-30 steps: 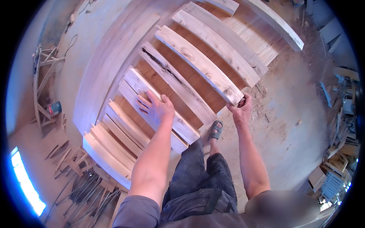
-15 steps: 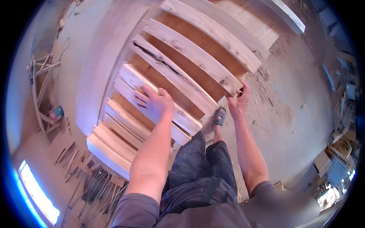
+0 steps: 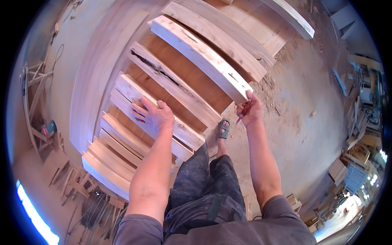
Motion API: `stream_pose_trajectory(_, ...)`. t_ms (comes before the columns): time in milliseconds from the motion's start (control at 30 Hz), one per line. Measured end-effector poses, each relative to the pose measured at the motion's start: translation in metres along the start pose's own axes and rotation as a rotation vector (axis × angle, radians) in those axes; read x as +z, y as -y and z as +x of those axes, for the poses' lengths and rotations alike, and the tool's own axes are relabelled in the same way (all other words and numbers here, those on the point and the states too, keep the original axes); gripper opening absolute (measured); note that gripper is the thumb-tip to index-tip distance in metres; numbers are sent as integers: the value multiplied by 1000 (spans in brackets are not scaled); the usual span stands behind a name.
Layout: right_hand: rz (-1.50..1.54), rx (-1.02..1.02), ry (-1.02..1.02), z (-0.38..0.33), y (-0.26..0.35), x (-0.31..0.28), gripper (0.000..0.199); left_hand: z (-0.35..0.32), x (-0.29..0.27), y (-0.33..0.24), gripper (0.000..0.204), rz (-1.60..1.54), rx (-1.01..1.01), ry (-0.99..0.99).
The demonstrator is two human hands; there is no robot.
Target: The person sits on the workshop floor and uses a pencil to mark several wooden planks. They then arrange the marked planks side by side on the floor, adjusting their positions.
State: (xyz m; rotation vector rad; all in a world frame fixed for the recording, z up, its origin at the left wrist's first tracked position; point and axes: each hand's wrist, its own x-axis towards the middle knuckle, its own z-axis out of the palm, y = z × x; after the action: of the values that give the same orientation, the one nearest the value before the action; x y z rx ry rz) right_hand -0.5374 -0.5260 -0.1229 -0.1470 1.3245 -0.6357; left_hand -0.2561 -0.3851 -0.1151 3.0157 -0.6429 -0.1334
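My right hand is closed at the near end of a thick pale wooden plank, which is tipped so that a broad side and a knotty, cracked face both show. Tucked in the same fingers is a slim red stick that looks like a pencil. My left hand lies with spread fingers on another plank lower in the row. Between the two hands runs a plank with a long dark split. The planks lie apart, side by side, on a brown wooden surface.
Narrower boards are bunched at the lower left of the row. My sandalled foot stands beside the plank ends, on a dusty floor with wood shavings. Clamps and rods lean at the lower left; scrap wood is piled at the right.
The plank in my right hand has turned, exposing another face. The red stick now shows in that hand. The left hand stays spread on its plank while the whole view has shifted slightly.
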Motion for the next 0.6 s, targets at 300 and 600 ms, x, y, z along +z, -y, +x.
stream_pose_trajectory(300,12,309,-21,-7,11,1,50,1,0,4,71,-20,15,-31)
stream_pose_trajectory(600,23,345,21,-24,-7,3,53,-3,0,3,71,-5,34,-62)
